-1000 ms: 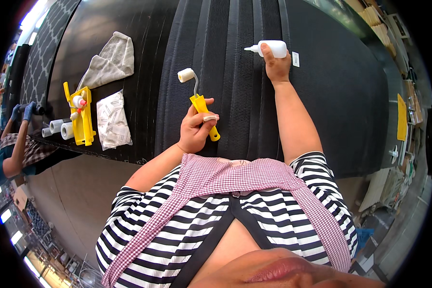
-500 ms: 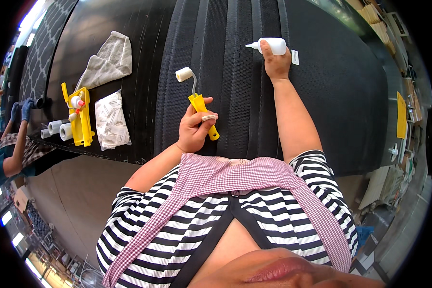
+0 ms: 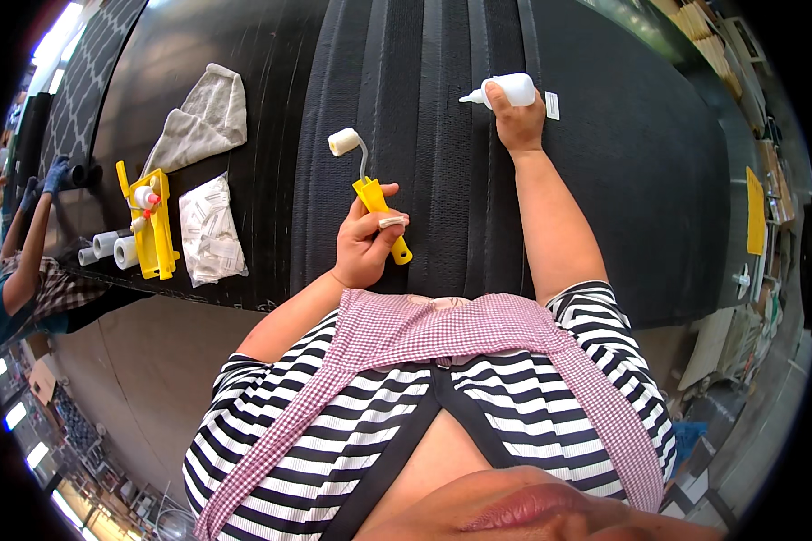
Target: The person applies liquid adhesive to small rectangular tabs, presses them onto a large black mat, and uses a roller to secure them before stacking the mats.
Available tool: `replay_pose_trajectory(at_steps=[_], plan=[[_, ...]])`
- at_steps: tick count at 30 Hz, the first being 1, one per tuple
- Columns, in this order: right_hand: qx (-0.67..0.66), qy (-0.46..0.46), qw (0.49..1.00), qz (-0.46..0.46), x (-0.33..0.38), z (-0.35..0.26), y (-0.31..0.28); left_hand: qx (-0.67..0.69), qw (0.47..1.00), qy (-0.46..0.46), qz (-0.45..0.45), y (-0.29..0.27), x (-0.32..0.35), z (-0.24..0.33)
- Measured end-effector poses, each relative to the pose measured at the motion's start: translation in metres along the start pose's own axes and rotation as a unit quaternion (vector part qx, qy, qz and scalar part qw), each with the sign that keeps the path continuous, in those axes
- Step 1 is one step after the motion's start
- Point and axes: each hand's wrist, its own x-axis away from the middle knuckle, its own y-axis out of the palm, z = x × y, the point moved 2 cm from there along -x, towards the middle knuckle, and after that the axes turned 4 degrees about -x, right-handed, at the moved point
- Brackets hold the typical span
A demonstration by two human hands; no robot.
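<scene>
Black matting (image 3: 444, 180) with raised lengthwise bands is spread over the dark table (image 3: 278, 113), and on the left a grey cloth (image 3: 206, 117), a yellow tray (image 3: 163, 245) and a clear bag of small white pieces (image 3: 212, 236) are laid. Over the near middle of the matting, a yellow-handled roller (image 3: 370, 195) is grasped in the left hand (image 3: 363, 251), and a white slip (image 3: 392, 222) is pinched there too. Farther off to the right, a white squeeze bottle (image 3: 515, 88) is gripped by the right hand (image 3: 521, 126), its nozzle pointed left; a white tag (image 3: 552, 105) is seen just beside that hand. Should the bottle be squeezed too hard, its contents could be spilled on the bands; should the roller be held loosely because of the slip, either could be dropped.
</scene>
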Motion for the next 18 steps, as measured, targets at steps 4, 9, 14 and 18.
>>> replay_pose_trajectory(at_steps=[4,9,14,18], plan=[[0.013,-0.042,0.999,0.002,-0.0001,0.0021,0.0019,-0.001,1.0,0.005,-0.004,-0.0003,-0.001,0.0013],[-0.03,-0.017,0.999,-0.024,0.0018,-0.0032,-0.0002,-0.003,1.0,-0.002,0.0,-0.0006,-0.0005,0.0008],[-0.097,0.03,0.994,-0.037,0.0033,-0.0057,0.0027,-0.004,1.0,0.009,0.003,-0.0003,-0.0008,0.0],[-0.083,-0.001,0.995,-0.061,0.0023,-0.0037,0.005,-0.004,1.0,0.01,0.002,0.0,-0.0012,-0.0004]])
